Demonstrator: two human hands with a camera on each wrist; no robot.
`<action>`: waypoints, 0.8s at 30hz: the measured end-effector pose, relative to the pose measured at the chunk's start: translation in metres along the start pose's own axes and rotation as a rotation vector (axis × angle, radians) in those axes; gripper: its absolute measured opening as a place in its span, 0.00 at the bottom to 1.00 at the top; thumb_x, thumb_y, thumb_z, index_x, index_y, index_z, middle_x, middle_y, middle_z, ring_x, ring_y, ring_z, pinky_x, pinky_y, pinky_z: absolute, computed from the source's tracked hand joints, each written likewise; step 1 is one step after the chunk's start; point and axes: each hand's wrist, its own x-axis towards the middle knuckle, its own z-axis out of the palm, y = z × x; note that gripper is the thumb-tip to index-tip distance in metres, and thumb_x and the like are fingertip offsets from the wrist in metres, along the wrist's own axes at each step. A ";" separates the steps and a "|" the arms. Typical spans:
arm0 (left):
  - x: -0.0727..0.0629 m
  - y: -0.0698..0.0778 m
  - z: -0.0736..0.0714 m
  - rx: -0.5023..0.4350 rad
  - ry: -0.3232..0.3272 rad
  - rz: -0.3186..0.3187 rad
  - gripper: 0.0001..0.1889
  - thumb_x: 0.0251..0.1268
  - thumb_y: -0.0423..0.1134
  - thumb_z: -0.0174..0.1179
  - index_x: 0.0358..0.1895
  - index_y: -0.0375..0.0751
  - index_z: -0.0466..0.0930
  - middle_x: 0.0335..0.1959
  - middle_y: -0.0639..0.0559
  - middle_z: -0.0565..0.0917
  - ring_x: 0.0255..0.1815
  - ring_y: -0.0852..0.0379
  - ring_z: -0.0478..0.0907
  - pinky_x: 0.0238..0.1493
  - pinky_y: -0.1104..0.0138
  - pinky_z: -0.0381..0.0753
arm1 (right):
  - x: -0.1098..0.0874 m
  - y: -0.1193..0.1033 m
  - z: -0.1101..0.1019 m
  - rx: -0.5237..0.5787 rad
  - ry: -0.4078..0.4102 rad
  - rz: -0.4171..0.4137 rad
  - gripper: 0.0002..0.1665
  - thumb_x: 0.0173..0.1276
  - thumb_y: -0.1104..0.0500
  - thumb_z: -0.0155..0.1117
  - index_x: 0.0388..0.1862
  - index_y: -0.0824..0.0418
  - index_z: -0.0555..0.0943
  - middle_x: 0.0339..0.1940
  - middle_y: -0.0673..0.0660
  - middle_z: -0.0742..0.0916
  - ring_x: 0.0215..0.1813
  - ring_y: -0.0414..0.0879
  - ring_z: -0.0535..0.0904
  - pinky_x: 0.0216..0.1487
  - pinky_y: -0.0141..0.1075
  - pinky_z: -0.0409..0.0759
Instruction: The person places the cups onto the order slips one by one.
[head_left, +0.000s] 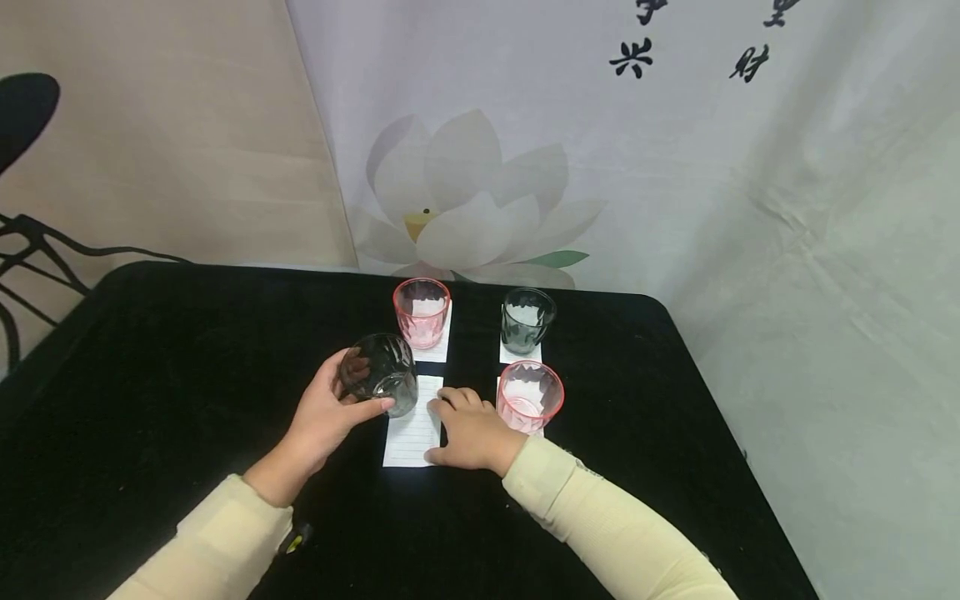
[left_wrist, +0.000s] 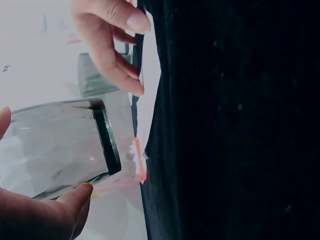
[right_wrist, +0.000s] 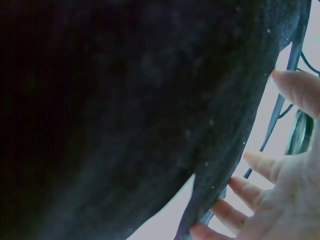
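Note:
My left hand (head_left: 318, 421) grips a clear grey drinking glass (head_left: 382, 377) between thumb and fingers. In the left wrist view the glass (left_wrist: 60, 145) is raised above the dark tabletop. Below and beside it in the head view lies a strip of lined white paper (head_left: 411, 440). My right hand (head_left: 476, 432) is at that paper's right edge, its fingers spread and fingertips right at the sheet. In the right wrist view the fingers (right_wrist: 260, 165) are apart and hold nothing. A pink glass (head_left: 529, 398) stands just right of this hand, on another paper partly hidden by it.
Behind the held glass, a second pink glass (head_left: 422, 315) stands on white paper. Another grey glass (head_left: 527, 321) is on paper at the back right. Black cloth (head_left: 187, 375) covers the table, with a pale curtain (head_left: 480, 83) behind and a black chair (head_left: 37, 242) at left.

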 end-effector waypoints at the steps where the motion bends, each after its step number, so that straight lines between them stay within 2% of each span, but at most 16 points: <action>1: 0.000 0.000 0.001 0.003 -0.005 -0.002 0.48 0.56 0.37 0.70 0.75 0.37 0.46 0.69 0.37 0.62 0.72 0.39 0.59 0.72 0.45 0.57 | 0.000 0.000 0.000 0.001 0.001 0.000 0.43 0.59 0.38 0.66 0.70 0.53 0.69 0.73 0.54 0.67 0.72 0.52 0.60 0.69 0.48 0.66; 11: 0.001 -0.003 0.010 0.046 -0.055 -0.021 0.47 0.55 0.37 0.71 0.73 0.37 0.49 0.69 0.36 0.62 0.71 0.37 0.59 0.70 0.44 0.58 | 0.000 0.000 -0.001 0.046 -0.001 0.005 0.43 0.59 0.39 0.67 0.71 0.53 0.68 0.73 0.55 0.67 0.72 0.53 0.60 0.69 0.49 0.66; 24: -0.002 -0.005 0.017 0.084 -0.097 0.008 0.48 0.53 0.38 0.72 0.73 0.34 0.50 0.68 0.33 0.63 0.70 0.35 0.60 0.68 0.44 0.62 | 0.000 -0.001 -0.004 0.086 -0.007 0.017 0.45 0.58 0.40 0.67 0.71 0.56 0.67 0.72 0.55 0.68 0.72 0.54 0.59 0.68 0.49 0.65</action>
